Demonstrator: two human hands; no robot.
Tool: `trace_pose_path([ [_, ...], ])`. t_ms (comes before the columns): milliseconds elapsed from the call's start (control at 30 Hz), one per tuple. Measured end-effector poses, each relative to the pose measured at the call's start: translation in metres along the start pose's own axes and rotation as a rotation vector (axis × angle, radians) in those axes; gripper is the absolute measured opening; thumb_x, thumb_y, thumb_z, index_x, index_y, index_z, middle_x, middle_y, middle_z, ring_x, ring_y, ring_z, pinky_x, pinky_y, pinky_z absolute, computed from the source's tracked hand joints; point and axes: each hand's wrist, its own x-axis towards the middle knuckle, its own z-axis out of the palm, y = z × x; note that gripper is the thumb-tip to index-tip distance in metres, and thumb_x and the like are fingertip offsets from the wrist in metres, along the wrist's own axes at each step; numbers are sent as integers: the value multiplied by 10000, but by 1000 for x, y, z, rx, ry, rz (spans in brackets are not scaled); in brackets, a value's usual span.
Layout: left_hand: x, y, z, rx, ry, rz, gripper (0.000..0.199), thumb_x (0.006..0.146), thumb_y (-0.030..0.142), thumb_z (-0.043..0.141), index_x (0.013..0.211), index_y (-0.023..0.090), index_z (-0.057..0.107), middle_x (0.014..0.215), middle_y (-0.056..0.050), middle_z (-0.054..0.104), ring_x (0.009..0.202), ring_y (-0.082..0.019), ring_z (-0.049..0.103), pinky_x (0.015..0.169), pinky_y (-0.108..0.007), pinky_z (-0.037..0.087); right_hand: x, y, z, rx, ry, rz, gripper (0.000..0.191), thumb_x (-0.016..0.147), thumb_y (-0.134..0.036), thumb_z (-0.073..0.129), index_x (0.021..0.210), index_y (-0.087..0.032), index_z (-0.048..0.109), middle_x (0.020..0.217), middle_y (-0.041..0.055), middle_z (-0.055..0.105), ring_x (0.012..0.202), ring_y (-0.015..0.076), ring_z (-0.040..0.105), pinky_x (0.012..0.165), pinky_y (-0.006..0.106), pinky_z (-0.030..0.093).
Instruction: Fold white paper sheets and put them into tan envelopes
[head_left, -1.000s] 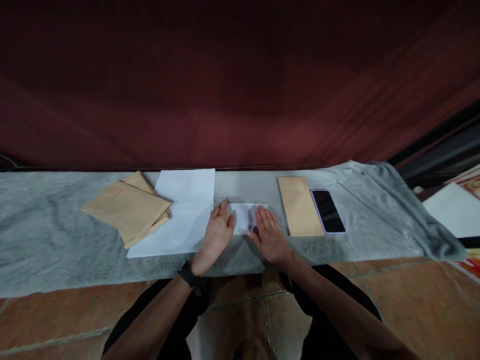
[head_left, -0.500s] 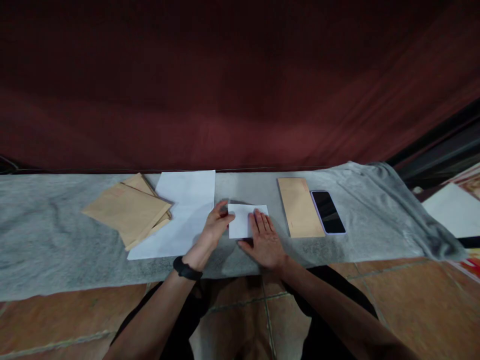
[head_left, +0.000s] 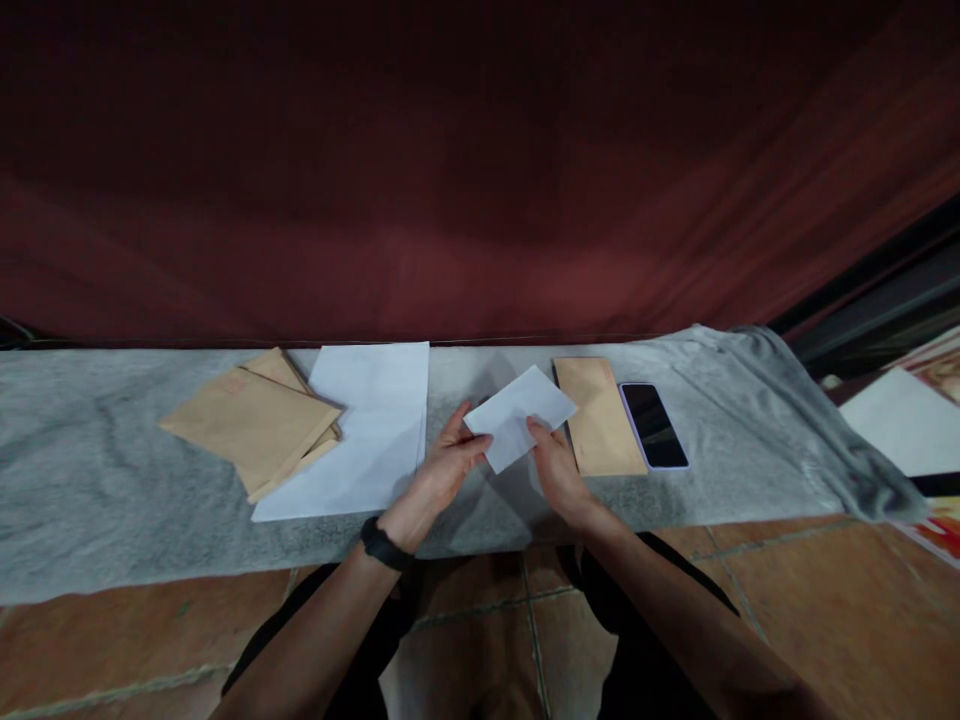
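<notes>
A folded sheet of white paper [head_left: 521, 415] is held up off the grey cloth, tilted, between my two hands. My left hand [head_left: 448, 462] pinches its left corner, thumb on top and fingers beneath. At the lower right edge, my right hand [head_left: 556, 466] grips it with the thumb on top; its other fingers are mostly hidden under the paper. Left of my hands lie large white sheets [head_left: 367, 430], partly covered by brown envelopes [head_left: 255, 415]. Just right of my right hand is a brown envelope stack [head_left: 606, 420].
A phone [head_left: 654, 425] with a purple case lies beside the right-hand envelopes. Grey cloth [head_left: 757, 430] covers the long, narrow surface, bunched at its right end. Behind it hangs a dark red curtain [head_left: 480, 260]. Brown tiles [head_left: 480, 640] form the floor below.
The folded paper has been lifted from the cloth and turned at an angle. My right hand went from lying flat on it to gripping its edge; my left hand now pinches its corner.
</notes>
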Motion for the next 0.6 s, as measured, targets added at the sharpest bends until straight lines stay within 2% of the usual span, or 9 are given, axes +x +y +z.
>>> trace_pose_path([
  [67,6,2,-10,142,51,35,978,739,137,728,1618,215,307,965,-22,756,800,-169,697,721,-279,550,6,7,-12,-73,10,-4,471,866,-473,661,1240,-186,674,1168,116,774,1074,292,727,888,427,602],
  [133,13,7,-23,326,14,61,1016,745,119,667,1653,197,217,860,8,735,694,-142,650,642,-249,506,14,10,-28,-150,54,-46,482,890,-444,602,1302,-196,633,1231,125,750,1097,288,721,906,444,596],
  [233,22,8,-38,549,-59,86,1020,740,106,631,1661,190,199,655,87,602,545,-102,528,540,-205,405,25,9,-49,-381,125,-164,500,922,-410,535,1370,-197,593,1323,134,707,1166,285,689,986,478,562],
  [300,25,4,-42,637,-38,130,1006,735,91,621,1655,191,228,615,103,535,521,-98,489,520,-200,378,28,10,-54,-530,111,-205,506,956,-409,496,1401,-187,587,1364,140,685,1219,295,663,1022,499,544],
  [367,25,-1,-41,726,11,194,962,748,79,605,1644,197,274,658,77,561,546,-112,506,532,-216,407,23,15,-49,-671,27,-250,504,1003,-412,435,1432,-192,581,1424,133,652,1289,291,628,1069,501,525],
  [467,22,-7,-36,885,83,279,866,781,68,567,1611,203,361,747,32,609,611,-136,548,600,-254,476,8,25,-31,-957,-175,-396,517,1063,-390,345,1511,-201,521,1558,119,545,1444,238,507,1183,454,453],
  [533,19,-9,-34,945,113,301,828,795,63,547,1597,195,385,792,20,624,655,-144,570,669,-280,517,-3,31,-19,-1179,-303,-500,536,1080,-354,332,1573,-175,444,1616,132,474,1511,218,419,1233,447,403],
  [600,17,-10,-34,960,134,300,796,804,58,533,1581,176,405,845,2,648,703,-151,597,740,-305,549,-13,32,-10,-1259,-371,-549,543,1078,-341,361,1591,-172,419,1643,119,440,1541,218,369,1273,461,346],
])
